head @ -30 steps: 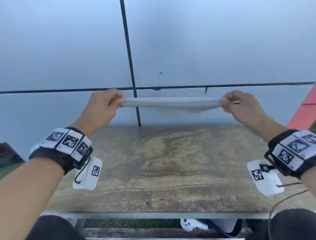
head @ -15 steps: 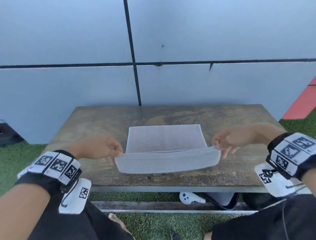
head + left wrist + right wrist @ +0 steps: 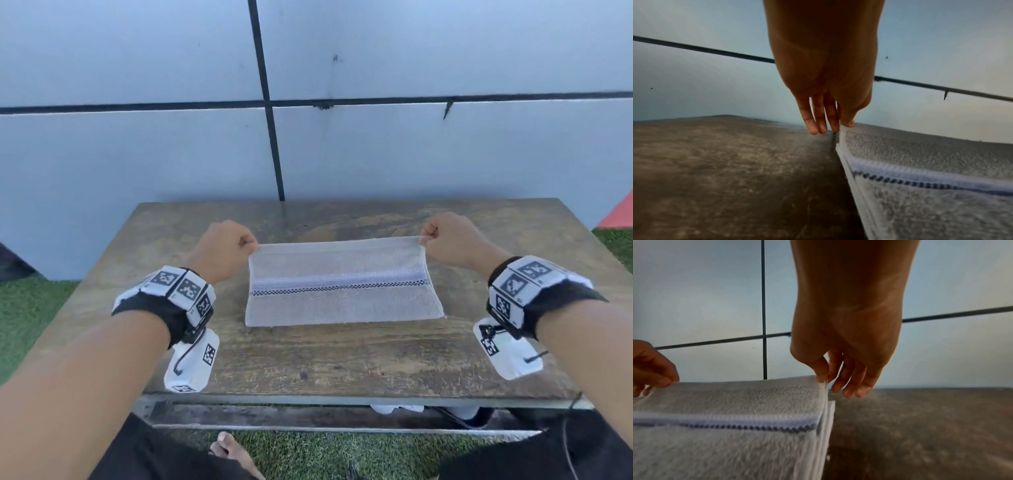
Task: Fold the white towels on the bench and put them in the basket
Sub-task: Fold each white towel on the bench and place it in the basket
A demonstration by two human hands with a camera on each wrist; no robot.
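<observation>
On the bench [image 3: 342, 363] lies the towel [image 3: 342, 305], folded over; left hand [image 3: 224, 245] pinches its far left corner, right hand [image 3: 448, 238] pinches the far right corner, top layer lifted slightly.

Bare wood of the bench [image 3: 325, 359] lies open on all four sides of the white towel [image 3: 342, 301], widest along the near edge. The left hand [image 3: 222, 248] and right hand [image 3: 452, 240] occupy the towel's two far corners, leaving the span between them open. Just behind the bench's far edge the panelled wall [image 3: 411, 154] rises and closes off passage beyond
</observation>
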